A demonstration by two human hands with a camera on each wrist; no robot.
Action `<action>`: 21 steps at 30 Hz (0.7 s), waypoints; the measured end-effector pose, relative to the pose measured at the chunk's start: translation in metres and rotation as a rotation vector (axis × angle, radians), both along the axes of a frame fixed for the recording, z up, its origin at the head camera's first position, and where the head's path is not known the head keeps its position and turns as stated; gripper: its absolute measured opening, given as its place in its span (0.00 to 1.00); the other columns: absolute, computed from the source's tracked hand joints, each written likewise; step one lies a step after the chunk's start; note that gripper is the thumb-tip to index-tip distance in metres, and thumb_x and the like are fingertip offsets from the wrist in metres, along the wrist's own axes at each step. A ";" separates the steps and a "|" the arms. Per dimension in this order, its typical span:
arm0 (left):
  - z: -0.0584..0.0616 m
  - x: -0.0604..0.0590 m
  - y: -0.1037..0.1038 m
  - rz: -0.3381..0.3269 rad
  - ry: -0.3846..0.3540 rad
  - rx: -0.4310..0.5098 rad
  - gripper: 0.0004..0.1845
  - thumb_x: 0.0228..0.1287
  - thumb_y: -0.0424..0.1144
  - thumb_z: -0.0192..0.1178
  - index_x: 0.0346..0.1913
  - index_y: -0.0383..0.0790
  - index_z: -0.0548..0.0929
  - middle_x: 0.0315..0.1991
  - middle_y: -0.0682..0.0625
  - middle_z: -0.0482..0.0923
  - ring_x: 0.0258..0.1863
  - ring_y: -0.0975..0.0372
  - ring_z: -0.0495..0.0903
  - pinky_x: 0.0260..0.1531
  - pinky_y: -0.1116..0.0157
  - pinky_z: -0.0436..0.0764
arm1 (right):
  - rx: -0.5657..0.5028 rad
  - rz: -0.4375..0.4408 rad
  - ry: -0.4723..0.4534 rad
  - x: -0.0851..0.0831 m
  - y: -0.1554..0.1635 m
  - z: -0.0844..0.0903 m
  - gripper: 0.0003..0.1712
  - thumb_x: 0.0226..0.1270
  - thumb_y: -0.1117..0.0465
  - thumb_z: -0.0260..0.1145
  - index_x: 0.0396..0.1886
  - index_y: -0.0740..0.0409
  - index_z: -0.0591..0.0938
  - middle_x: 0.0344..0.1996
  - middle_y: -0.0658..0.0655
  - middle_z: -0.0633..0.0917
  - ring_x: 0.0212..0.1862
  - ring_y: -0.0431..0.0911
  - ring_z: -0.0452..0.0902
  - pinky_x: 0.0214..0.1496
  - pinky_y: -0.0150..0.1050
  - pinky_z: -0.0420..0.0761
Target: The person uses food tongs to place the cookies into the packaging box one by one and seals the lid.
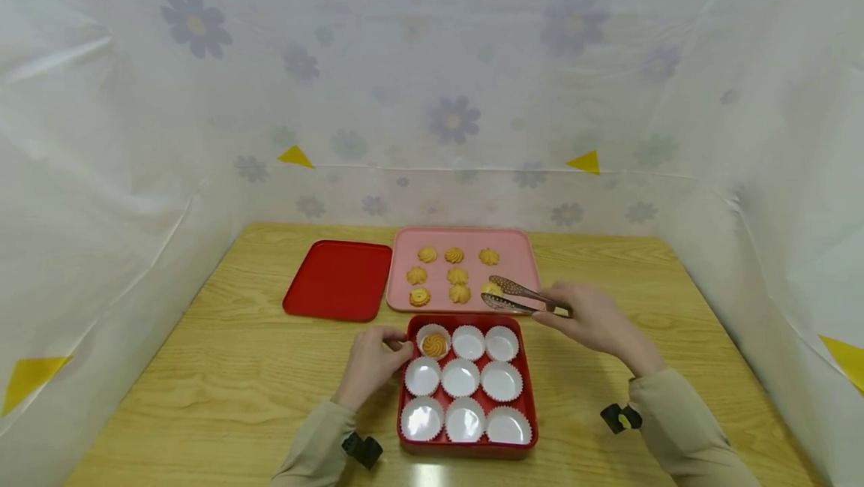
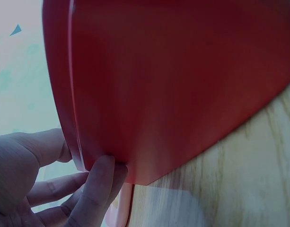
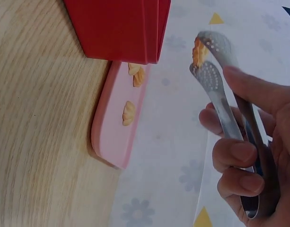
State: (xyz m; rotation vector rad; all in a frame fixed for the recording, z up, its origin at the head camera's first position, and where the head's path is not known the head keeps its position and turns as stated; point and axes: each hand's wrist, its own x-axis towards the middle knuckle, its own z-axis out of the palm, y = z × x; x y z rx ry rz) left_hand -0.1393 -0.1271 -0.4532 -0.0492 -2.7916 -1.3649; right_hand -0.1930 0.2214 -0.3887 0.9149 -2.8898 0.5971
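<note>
I hold the metal tongs [image 1: 523,296] in my right hand [image 1: 594,320], fingers curled round both arms and squeezing them narrow so the perforated tips pinch a piped butter cookie [image 3: 198,53] at the near right of the pink tray [image 1: 513,247]. I judge this cookie light, dry and crumbly, so its ridges would break under a hard squeeze; the grip belongs across its thicker middle, with just enough pressure to keep it from slipping off the smooth steel. My right wrist is turned inward, forearm low over the desk [image 1: 202,367]. My left hand [image 1: 374,363] rests against the far left corner of the red box [image 1: 466,446], thumb and fingertips pinching its rim beside the one filled paper cup [image 1: 433,342].
</note>
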 end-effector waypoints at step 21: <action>-0.002 -0.001 0.000 0.000 0.013 -0.010 0.09 0.56 0.35 0.68 0.39 0.35 0.90 0.30 0.47 0.88 0.26 0.64 0.78 0.30 0.68 0.76 | 0.110 0.242 -0.024 0.005 -0.015 -0.013 0.14 0.65 0.52 0.71 0.47 0.50 0.87 0.31 0.40 0.79 0.31 0.32 0.68 0.33 0.30 0.69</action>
